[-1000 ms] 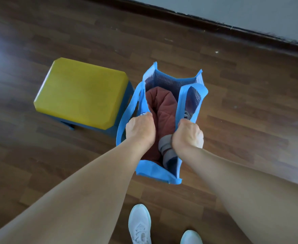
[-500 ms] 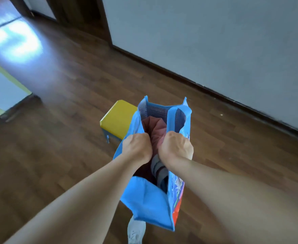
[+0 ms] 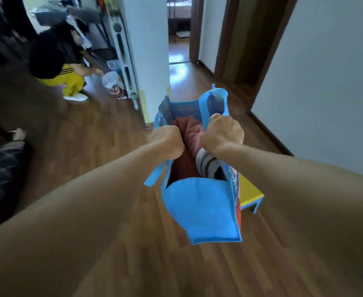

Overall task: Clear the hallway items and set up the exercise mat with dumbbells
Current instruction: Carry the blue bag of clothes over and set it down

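Over the wooden floor [image 3: 112, 146] hangs the blue bag [image 3: 199, 209], mid-hallway, with the yellow stool [image 3: 250, 194] low on its right. My left hand [image 3: 167, 142] and right hand [image 3: 221, 133] each have their grip curled tight round a handle. I'd hold both level so the red cloth [image 3: 189, 133] inside doesn't spill.

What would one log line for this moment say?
bag: held off floor, red cloth inside | left hand: grips left handle | right hand: grips right handle | stool: on floor behind bag
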